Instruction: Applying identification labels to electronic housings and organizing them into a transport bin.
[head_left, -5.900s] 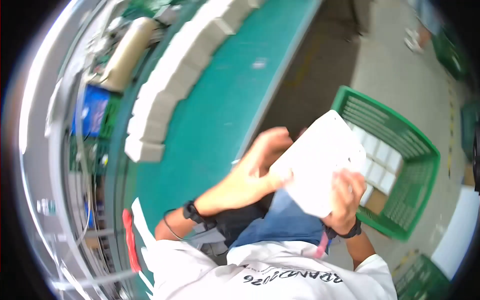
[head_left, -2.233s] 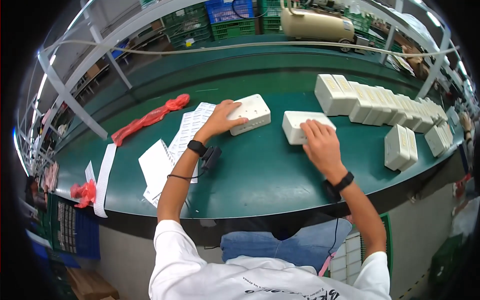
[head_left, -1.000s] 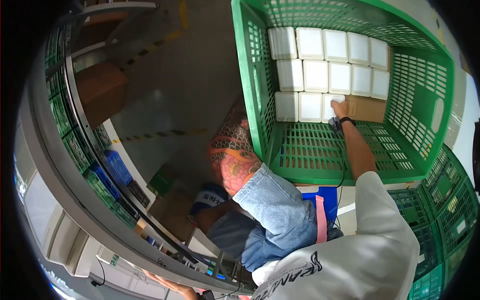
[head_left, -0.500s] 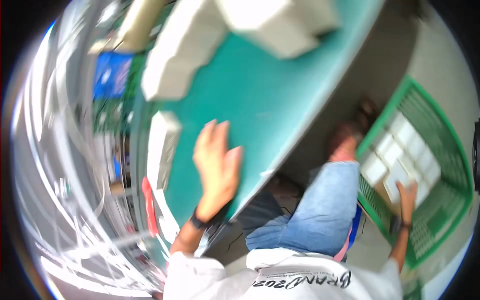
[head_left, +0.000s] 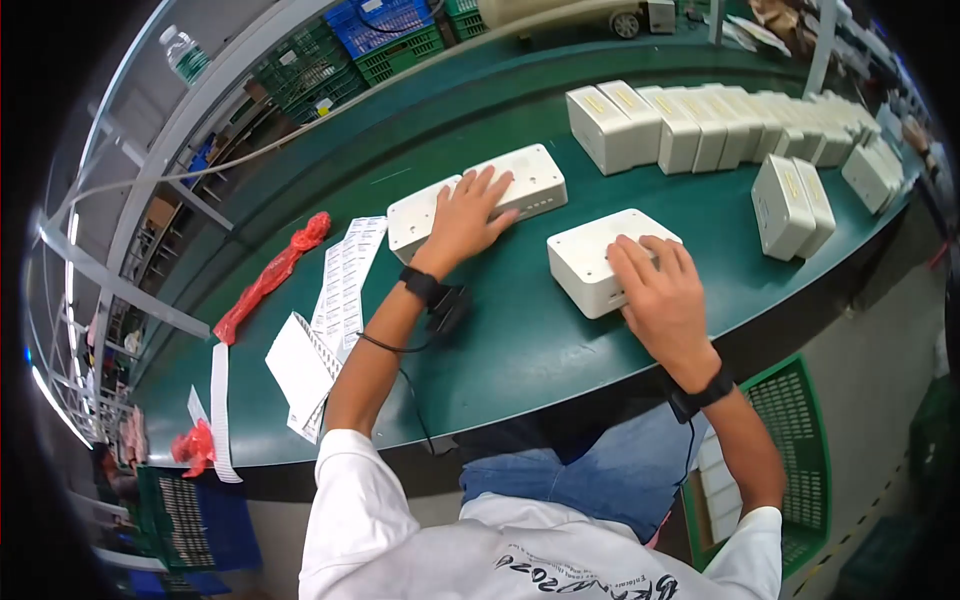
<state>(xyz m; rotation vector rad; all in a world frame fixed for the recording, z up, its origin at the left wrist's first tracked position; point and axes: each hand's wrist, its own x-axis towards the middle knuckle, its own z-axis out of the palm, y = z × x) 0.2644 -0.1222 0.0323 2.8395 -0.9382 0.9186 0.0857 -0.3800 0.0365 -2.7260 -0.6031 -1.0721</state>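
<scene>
My left hand (head_left: 465, 222) lies with fingers spread on two white plastic boxes. One is the right-hand box (head_left: 535, 175), whose top has small corner holes. The other is the left-hand box (head_left: 408, 218), set end to end with it and partly hidden by my hand. My right hand (head_left: 665, 300) grips a third white box (head_left: 585, 258), nearer me on the green table (head_left: 480, 370). Its fingers are over the top and the thumb is at the near side. Black bands with cables circle both wrists.
A long row of white boxes (head_left: 680, 135) stands at the far right, with an upright pair (head_left: 785, 210) nearer. Label sheets (head_left: 345, 275) and a twisted red plastic bag (head_left: 275, 278) lie at left. A green crate (head_left: 805, 450) holding white boxes sits below the table edge at right.
My right hand has come up from the green crate to the table and now holds a white box there. My left hand has moved onto two boxes. The view has turned.
</scene>
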